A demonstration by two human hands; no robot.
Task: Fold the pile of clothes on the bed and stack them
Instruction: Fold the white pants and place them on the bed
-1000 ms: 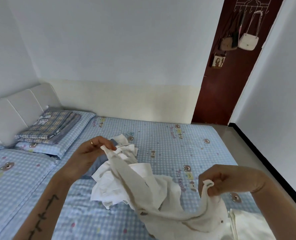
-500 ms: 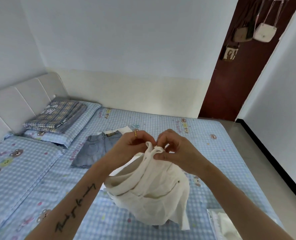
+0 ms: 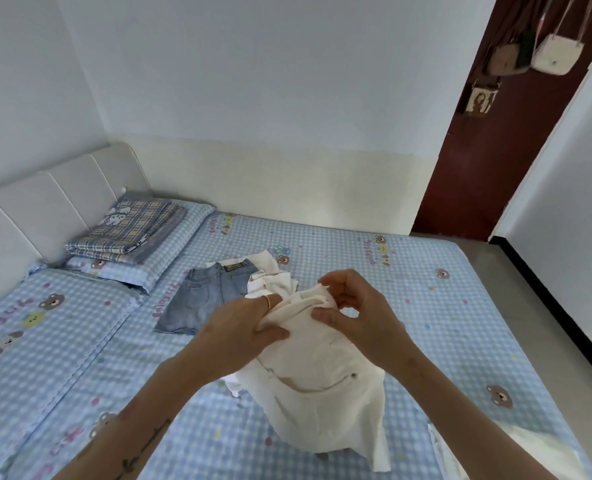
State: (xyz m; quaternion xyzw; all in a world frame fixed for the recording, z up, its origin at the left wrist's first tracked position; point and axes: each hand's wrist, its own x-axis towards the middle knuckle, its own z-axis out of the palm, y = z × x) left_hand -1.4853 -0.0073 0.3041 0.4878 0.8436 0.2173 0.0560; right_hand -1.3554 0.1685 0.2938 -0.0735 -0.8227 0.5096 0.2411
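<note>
Blue checked bear-print bedsheet (image 3: pixel 339 258) | white shorts (image 3: pixel 322 368) held above it, waistband up, legs hanging | left hand (image 3: pixel 239 327) grips waistband, right hand (image 3: pixel 360 317) pinches it | beyond shorts: denim shorts (image 3: pixel 204 296) flat, crumpled white garment (image 3: pixel 270 278) beside them | plaid folded bedding (image 3: pixel 128 230) on pillow (image 3: pixel 170 251) | handbags (image 3: pixel 536 53) on brown door (image 3: pixel 488 150).

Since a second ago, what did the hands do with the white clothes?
Both hands, left hand and right hand, came together from wide apart, bunching the white garment at its top edge. Both still grip it. The denim shorts stayed flat on the bed.
</note>
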